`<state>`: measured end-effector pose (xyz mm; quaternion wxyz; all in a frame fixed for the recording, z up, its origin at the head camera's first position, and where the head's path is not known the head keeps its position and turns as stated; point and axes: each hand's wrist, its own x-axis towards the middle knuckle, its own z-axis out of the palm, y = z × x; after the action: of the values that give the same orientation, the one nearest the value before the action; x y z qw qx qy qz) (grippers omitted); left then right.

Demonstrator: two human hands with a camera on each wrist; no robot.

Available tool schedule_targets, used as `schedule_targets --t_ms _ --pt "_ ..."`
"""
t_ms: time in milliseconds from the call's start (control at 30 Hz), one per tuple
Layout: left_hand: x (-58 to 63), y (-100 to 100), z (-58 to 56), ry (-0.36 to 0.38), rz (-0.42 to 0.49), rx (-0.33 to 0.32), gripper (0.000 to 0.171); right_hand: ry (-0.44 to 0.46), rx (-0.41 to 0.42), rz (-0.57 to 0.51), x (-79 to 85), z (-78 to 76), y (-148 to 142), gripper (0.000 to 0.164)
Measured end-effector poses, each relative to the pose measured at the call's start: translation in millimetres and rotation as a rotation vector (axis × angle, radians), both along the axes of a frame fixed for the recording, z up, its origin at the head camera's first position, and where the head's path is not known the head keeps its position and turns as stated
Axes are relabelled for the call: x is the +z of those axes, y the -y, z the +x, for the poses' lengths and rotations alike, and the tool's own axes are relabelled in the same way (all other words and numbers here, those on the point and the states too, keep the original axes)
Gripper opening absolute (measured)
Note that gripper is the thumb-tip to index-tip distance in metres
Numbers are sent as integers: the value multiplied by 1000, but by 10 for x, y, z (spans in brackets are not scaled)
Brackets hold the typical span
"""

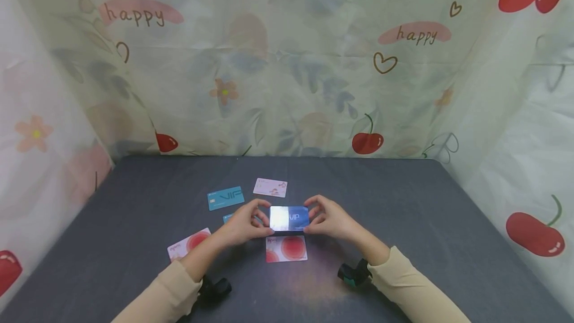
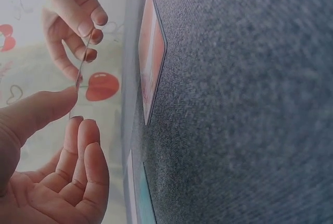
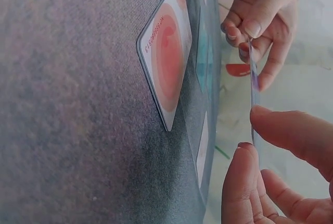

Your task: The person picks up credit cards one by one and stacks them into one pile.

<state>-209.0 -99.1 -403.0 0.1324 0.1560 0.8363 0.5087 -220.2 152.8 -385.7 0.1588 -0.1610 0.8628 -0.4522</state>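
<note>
Both hands hold one blue-and-white VIP card (image 1: 296, 218) by its two short ends, up off the table. My left hand (image 1: 245, 222) pinches the left end between thumb and fingers; my right hand (image 1: 331, 217) pinches the right end the same way. Edge-on in the left wrist view, the card (image 2: 79, 73) looks like a thin line between the two thumbs. Just below it in the head view lies a white card with red circles (image 1: 287, 249), flat on the table. A teal card (image 1: 227, 218) is mostly hidden behind my left hand.
On the dark table (image 1: 403, 213), a teal VIP card (image 1: 225, 198) and a pink card (image 1: 270, 187) lie further back. Another red-circle card (image 1: 190, 244) is partly covered by the left forearm. A patterned curtain (image 1: 287, 88) hangs behind the table.
</note>
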Motion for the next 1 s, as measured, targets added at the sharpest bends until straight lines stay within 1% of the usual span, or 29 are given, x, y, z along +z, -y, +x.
schedule_targets --t_ms 267,500,767,1000 --pt "4 28 40 -9 10 -36 56 8 11 -11 -6 36 20 55" --pt "-9 45 69 3 23 -43 57 16 6 10 -48 53 27 54" --pt "-3 48 110 23 34 -56 56 20 28 1 -84 77 27 55" --pt "-19 40 137 3 31 -63 54 21 36 11 -93 96 33 55"
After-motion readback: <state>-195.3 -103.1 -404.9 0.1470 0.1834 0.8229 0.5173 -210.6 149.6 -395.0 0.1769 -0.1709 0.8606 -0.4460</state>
